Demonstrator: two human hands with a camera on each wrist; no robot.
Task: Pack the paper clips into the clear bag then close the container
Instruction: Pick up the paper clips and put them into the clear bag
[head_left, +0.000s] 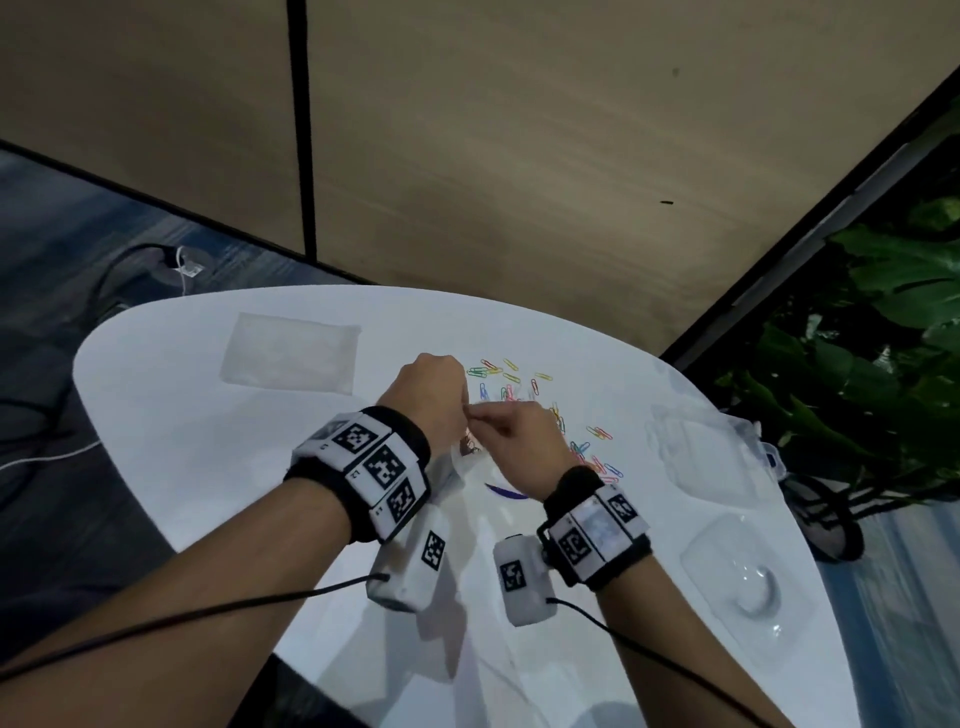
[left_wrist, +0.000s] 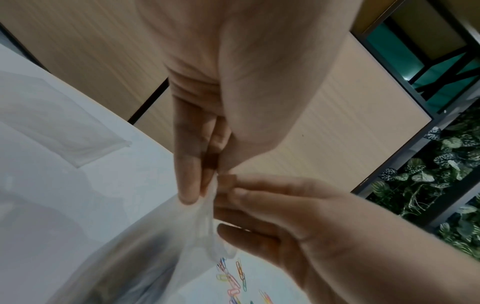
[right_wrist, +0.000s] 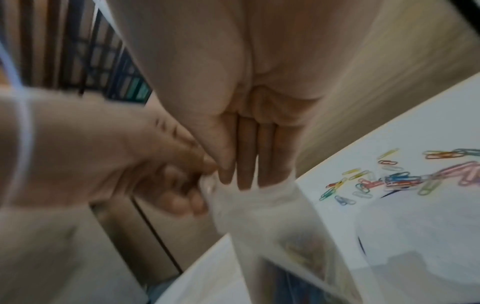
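Note:
Both hands meet above the middle of the white table (head_left: 208, 441) and pinch the top edge of a clear bag (head_left: 465, 460), which hangs below them. My left hand (head_left: 460, 410) grips the bag's (left_wrist: 155, 246) bunched edge from the left, and its fingertips (left_wrist: 189, 195) press the film. My right hand (head_left: 480, 415) pinches the same edge (right_wrist: 259, 216) from the right. Blurred coloured shapes show through the bag's lower part. Several coloured paper clips (head_left: 519, 389) lie scattered on the table beyond the hands and to their right.
A second clear bag (head_left: 291, 358) lies flat at the table's far left. A clear plastic container (head_left: 696, 452) and a clear tray (head_left: 748, 587) sit at the right. Green plants (head_left: 883, 338) stand past the right edge, and a panel wall rises behind the table.

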